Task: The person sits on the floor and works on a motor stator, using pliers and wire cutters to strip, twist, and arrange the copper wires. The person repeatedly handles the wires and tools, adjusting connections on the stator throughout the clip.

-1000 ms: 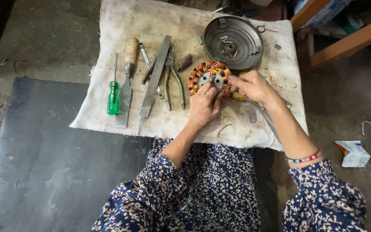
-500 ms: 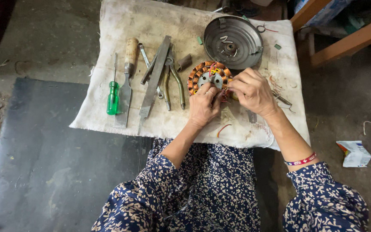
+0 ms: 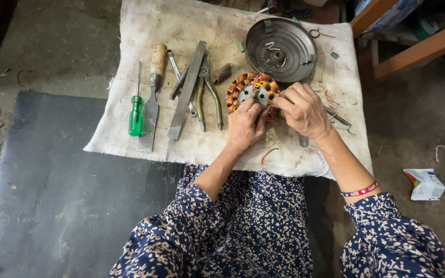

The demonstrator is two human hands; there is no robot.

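Your left hand [image 3: 244,126] and right hand [image 3: 301,107] both sit on the copper-wound stator [image 3: 252,91], which lies on the white cloth [image 3: 145,25] just below the grey round metal cover [image 3: 281,42]. Left grip: fingers curled against the stator's near edge, pinching at the wires there; exactly what is pinched I cannot tell. Right grip: fingertips clenched on the stator's right edge, by the red and yellow leads. Left of the stator, side by side on the cloth: pliers [image 3: 209,92], flat file [image 3: 186,98], spanner [image 3: 179,76], wooden-handled chisel [image 3: 153,95], green screwdriver [image 3: 136,110]. The cloth lies partly on a dark mat [image 3: 52,195]. A crumpled paper packet [image 3: 424,184] sits on the floor, well to your right.
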